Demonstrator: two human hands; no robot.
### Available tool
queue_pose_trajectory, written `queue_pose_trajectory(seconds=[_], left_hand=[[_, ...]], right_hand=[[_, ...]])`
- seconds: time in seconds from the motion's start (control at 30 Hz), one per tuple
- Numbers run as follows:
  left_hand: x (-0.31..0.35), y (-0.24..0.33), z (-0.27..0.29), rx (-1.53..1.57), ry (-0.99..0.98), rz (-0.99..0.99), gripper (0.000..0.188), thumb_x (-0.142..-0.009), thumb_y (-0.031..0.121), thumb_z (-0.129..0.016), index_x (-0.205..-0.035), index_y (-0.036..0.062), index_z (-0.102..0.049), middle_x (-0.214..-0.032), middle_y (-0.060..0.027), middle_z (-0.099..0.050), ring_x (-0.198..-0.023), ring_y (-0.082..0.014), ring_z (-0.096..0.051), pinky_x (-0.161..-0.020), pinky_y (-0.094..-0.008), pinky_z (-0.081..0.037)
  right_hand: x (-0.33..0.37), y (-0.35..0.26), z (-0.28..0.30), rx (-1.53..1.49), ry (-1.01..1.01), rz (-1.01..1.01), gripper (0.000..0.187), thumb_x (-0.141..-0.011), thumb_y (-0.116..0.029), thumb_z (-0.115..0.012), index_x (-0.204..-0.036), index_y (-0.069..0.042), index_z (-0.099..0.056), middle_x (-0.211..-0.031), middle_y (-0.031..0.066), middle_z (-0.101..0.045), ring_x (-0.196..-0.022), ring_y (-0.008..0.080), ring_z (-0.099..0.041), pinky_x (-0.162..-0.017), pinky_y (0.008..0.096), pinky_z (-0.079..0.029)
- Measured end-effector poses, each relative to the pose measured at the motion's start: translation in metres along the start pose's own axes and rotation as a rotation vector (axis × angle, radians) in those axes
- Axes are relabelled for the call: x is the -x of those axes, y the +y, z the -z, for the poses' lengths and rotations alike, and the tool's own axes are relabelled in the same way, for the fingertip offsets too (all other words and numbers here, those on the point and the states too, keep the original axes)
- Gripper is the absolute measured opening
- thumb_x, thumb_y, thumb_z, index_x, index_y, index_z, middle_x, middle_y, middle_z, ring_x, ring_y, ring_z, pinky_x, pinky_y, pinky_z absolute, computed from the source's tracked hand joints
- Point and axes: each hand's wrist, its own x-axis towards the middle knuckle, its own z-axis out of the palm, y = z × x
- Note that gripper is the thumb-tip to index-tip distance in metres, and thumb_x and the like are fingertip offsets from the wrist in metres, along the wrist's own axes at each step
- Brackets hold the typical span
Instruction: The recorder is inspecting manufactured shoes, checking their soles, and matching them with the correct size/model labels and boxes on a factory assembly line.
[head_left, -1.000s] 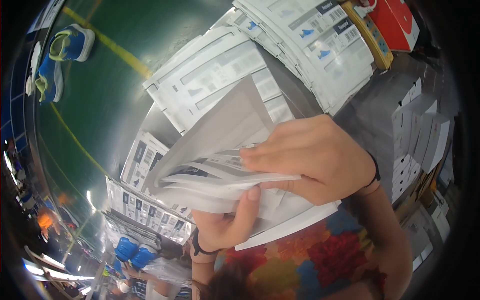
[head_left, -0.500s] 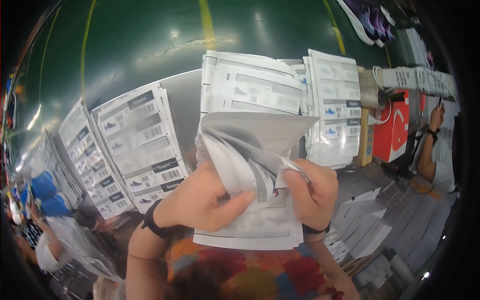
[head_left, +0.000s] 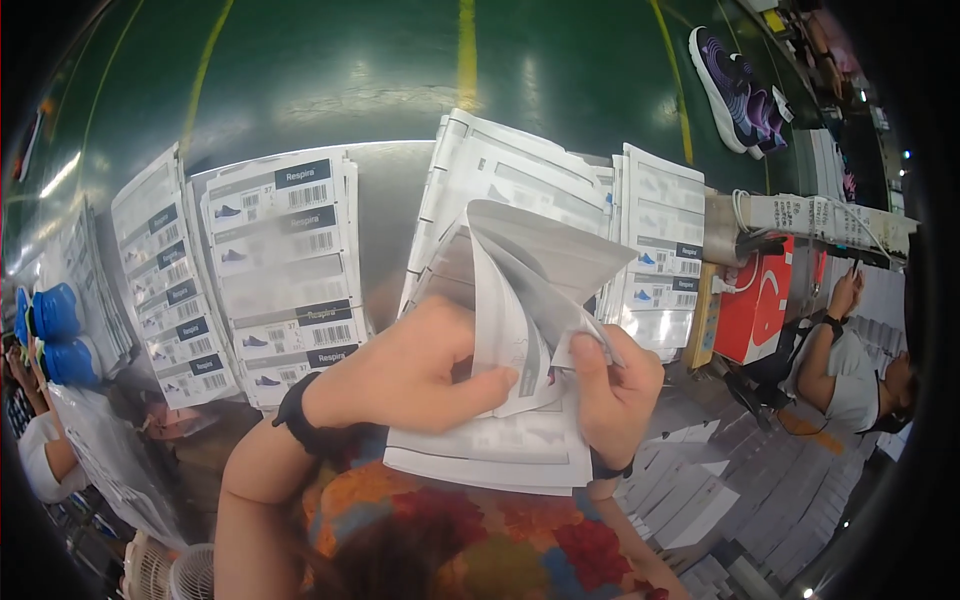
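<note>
My left hand point(head_left: 430, 365) is closed on the left side of a curled white label sheet point(head_left: 555, 250), its thumb lying over the paper. My right hand point(head_left: 620, 390) pinches the sheet's folded right edge between thumb and fingers. The paper bends up into a flap between the two hands, and grey print shows on its inner faces. Under it lies a stack of printed label sheets point(head_left: 490, 460), which reaches toward my body. Another part of the paper pile point(head_left: 510, 165) shows beyond the flap. Both wrists wear dark bands.
Label stacks with shoe pictures stand left point(head_left: 285, 265), far left point(head_left: 165, 300) and right point(head_left: 665, 240) on a metal table point(head_left: 390, 190). A red box point(head_left: 755, 310) and a power strip point(head_left: 703, 315) are at right. Blue shoes point(head_left: 60, 310) lie left; co-workers point(head_left: 845, 370) sit on both sides.
My view has shifted, so the table and floor appear moved. Both hands keep their hold on the sheet, and its raised flap leans slightly differently.
</note>
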Motion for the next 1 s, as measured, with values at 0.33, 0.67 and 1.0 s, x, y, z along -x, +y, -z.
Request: queue_pose_trajectory(seconds=[0.33, 0.67, 1.0], left_hand=[[0.0, 0.0, -0.008, 0.044, 0.016, 0.021, 0.015, -0.084, 0.009, -0.059, -0.089, -0.0019, -0.067, -0.069, -0.0133, -0.063, -0.057, -0.0228, -0.058, -0.056, -0.0333, -0.047], [-0.007, 0.011, -0.003, 0.002, 0.026, 0.033, 0.017, -0.085, 0.014, -0.059, -0.086, -0.0015, -0.066, -0.068, -0.0191, -0.062, -0.057, -0.0301, -0.059, -0.057, -0.0378, -0.048], [-0.029, -0.004, -0.012, 0.274, 0.261, 0.169, 0.051, -0.105, 0.039, -0.043, -0.086, -0.0042, -0.064, -0.081, -0.0069, -0.067, -0.066, -0.0144, -0.064, -0.063, -0.0274, -0.049]], right_hand=[[0.005, 0.001, 0.007, 0.004, -0.021, -0.081, 0.021, -0.095, -0.012, -0.063, -0.094, 0.009, -0.066, -0.072, -0.0015, -0.06, -0.067, 0.0039, -0.046, -0.058, 0.0216, -0.035], [0.004, 0.008, 0.006, -0.022, 0.087, -0.103, 0.021, -0.095, -0.014, -0.066, -0.104, 0.005, -0.067, -0.085, 0.0028, -0.062, -0.068, 0.0062, -0.051, -0.057, 0.0237, -0.04], [-0.047, 0.106, 0.052, -0.729, -0.361, -0.185, 0.057, -0.105, -0.045, -0.039, -0.137, 0.001, -0.048, -0.129, 0.0175, -0.058, -0.119, 0.0248, -0.055, -0.1, 0.0363, -0.043]])
